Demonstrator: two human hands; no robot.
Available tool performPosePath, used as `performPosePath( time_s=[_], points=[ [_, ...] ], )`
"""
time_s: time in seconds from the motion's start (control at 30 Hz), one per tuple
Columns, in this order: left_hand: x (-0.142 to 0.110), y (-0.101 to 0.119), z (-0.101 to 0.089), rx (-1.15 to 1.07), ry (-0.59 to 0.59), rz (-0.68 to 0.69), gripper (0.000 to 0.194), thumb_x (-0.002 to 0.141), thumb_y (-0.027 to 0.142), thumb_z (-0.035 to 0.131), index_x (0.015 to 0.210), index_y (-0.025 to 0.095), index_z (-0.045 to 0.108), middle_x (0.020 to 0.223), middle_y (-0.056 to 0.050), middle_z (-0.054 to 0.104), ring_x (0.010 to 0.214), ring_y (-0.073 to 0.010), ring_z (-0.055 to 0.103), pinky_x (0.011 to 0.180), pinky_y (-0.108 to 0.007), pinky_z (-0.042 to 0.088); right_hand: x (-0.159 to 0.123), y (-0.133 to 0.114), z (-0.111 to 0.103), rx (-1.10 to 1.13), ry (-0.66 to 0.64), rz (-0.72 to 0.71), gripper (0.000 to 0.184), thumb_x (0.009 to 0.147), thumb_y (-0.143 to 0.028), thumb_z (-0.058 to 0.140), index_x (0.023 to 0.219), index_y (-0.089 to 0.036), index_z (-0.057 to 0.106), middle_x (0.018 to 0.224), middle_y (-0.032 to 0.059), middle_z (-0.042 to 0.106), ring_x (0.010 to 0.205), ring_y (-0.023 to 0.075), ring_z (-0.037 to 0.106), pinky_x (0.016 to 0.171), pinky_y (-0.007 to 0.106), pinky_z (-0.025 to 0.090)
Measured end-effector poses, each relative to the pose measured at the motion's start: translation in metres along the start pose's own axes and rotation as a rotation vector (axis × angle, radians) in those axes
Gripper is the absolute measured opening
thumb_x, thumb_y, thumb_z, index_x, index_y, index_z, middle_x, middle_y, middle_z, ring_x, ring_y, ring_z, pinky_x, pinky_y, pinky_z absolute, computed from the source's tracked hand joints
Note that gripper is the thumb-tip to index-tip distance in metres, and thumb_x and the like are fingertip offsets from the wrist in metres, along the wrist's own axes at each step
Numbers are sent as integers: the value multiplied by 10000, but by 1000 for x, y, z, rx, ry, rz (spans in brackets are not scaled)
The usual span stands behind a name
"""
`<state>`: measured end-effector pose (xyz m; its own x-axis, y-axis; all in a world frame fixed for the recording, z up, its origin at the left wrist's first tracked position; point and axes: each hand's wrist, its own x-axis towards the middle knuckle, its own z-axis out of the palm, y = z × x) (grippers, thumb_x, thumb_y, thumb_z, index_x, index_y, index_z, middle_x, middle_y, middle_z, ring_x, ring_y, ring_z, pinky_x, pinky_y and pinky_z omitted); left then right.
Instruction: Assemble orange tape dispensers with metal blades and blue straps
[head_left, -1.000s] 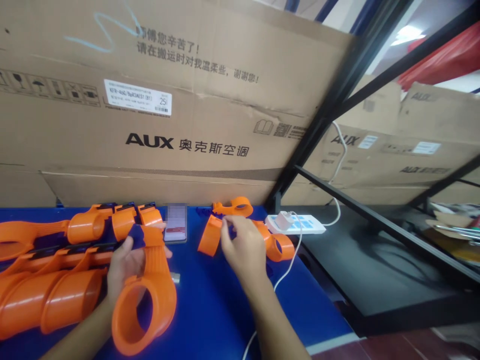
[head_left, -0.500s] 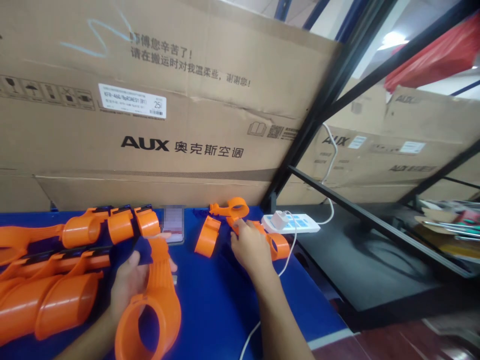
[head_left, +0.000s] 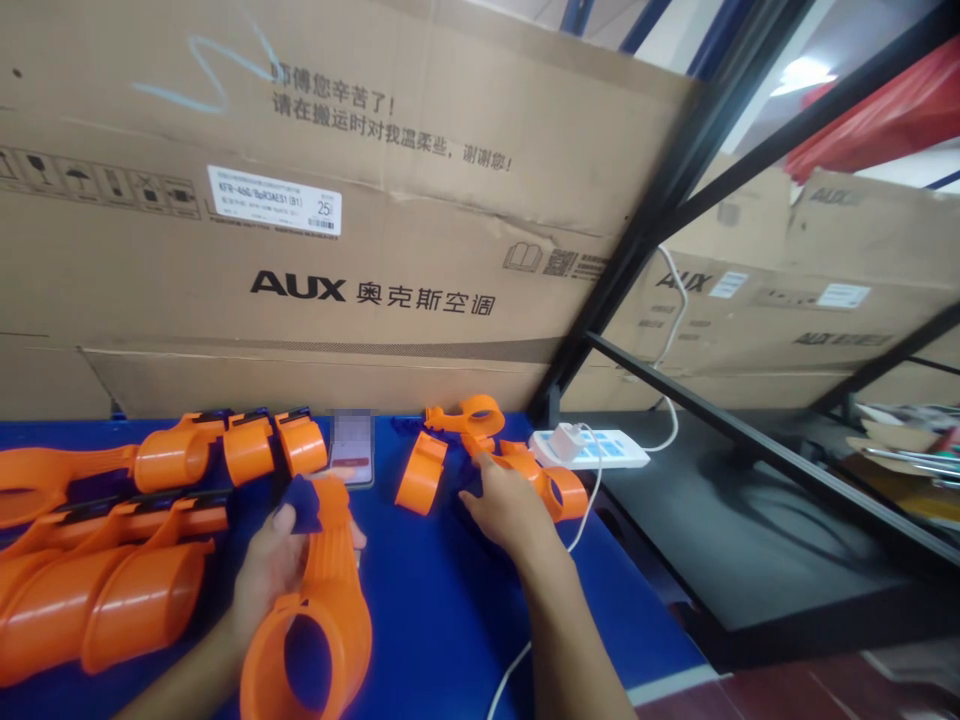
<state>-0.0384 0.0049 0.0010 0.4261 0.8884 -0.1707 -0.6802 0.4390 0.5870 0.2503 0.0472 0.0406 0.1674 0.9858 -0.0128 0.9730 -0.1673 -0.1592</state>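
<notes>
My left hand (head_left: pixel 274 560) is closed around the handle of an orange plastic ring piece (head_left: pixel 352 620), with its large ring hanging toward me. A dark blue part (head_left: pixel 303 502) sits at the top of that handle, by my thumb. My right hand (head_left: pixel 510 505) reaches to a small group of orange pieces at the back right. Its thumb and forefinger are bent around a dark spot I cannot make out. Beside those fingers lie an orange ring clip (head_left: pixel 566 493) and another orange ring piece (head_left: pixel 480 414). A separate short orange ring (head_left: pixel 421 474) rests left of the hand.
Several orange ring pieces with dark strips (head_left: pixel 142 600) are lined up at the left of the blue table (head_left: pixel 427 620). A phone (head_left: pixel 352 450) lies at the back. A white power strip (head_left: pixel 615 449) with a cable stands by the black rack post (head_left: pixel 600 330). A large carton (head_left: pixel 420 230) walls the back.
My right hand has shifted slightly, with thumb and forefinger now bent lower beside the orange pieces. The held ring piece has turned a little, showing more of its blue part. The view has shifted slightly.
</notes>
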Motion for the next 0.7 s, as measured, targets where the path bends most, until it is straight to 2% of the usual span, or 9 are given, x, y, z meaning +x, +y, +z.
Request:
performPosePath(
  time_s=[0.13,0.27,0.37,0.47,0.57,0.63,0.7],
  points=[
    [1,-1,-2,49,-10,11,587,815,582,703,1263,204,681,945,-131,777,779,-315,743,635,-383,594,0,-4,1,24,42,-27,385,928,-233,628,1300,-133,603,1170,183,723,1134,308,678,920,364,484],
    [1,-1,-6,120,-27,-37,597,824,630,671,1132,122,720,816,-171,764,642,-296,722,621,-404,581,0,-9,0,14,102,-66,246,953,-176,541,1142,-148,695,1057,162,757,1040,294,715,854,338,484],
    [2,-1,-5,116,-7,-18,575,824,605,689,1136,122,716,780,-159,755,646,-289,717,619,-390,574,-2,-10,-7,-12,134,-60,250,972,-197,500,1065,-175,731,980,144,769,947,289,735,791,329,476],
    [4,0,-2,99,16,7,586,820,588,708,1199,141,691,805,-142,760,631,-269,707,597,-370,563,-6,-11,-17,-42,197,15,290,990,-254,482,1109,-207,742,928,133,771,877,294,737,743,335,471],
    [6,-1,2,108,18,25,607,785,582,752,1194,139,681,859,-153,767,642,-278,708,600,-386,564,-10,-10,-24,18,338,49,307,995,-294,486,1147,-227,744,947,118,777,888,303,726,746,350,485],
    [7,-3,6,124,45,57,594,775,576,767,1148,122,689,857,-160,766,652,-284,709,604,-389,566,-12,-11,-26,135,488,-47,311,996,-298,491,1159,-214,742,1017,110,779,933,294,715,796,361,502],
    [5,-7,11,128,104,135,592,813,568,735,1196,121,676,888,-160,769,664,-279,712,605,-382,564,-15,-13,-25,303,621,-190,303,996,-316,509,1143,-199,747,998,98,776,888,259,708,811,351,517]
  ],
)
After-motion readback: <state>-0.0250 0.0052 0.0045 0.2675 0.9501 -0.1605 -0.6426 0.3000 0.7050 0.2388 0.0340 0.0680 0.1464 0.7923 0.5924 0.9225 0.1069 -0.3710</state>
